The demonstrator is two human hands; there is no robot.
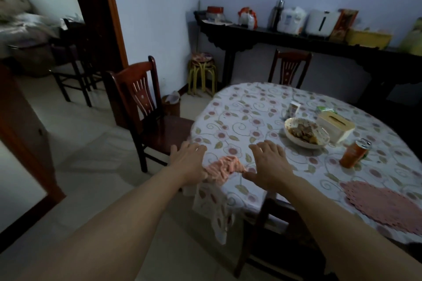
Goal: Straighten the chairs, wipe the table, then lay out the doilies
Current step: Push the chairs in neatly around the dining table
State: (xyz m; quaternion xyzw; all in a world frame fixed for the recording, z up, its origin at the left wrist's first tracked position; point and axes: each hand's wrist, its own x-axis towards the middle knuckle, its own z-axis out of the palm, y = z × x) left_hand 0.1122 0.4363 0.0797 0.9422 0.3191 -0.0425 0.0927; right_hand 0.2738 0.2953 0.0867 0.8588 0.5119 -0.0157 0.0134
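A round table [246,107] wears a floral cloth. An orange-pink rag [225,167] lies crumpled at its near-left edge, between my hands. My left hand [189,162] is spread flat over the table edge just left of the rag. My right hand [270,162] lies flat on the cloth just right of it, fingers straight. A stack of pink doilies [383,205] rests at the near right of the table. One wooden chair [141,107] stands left of the table, turned askew. Another chair [288,67] sits at the far side, and a third chair [274,235] is tucked under the near edge.
On the table stand a bowl of food scraps [306,132], a tissue box [335,126], an orange can [355,153] and a small carton [293,108]. A stool [202,68] and a waste bin [171,104] sit by the wall. A dark sideboard [296,36] carries several items.
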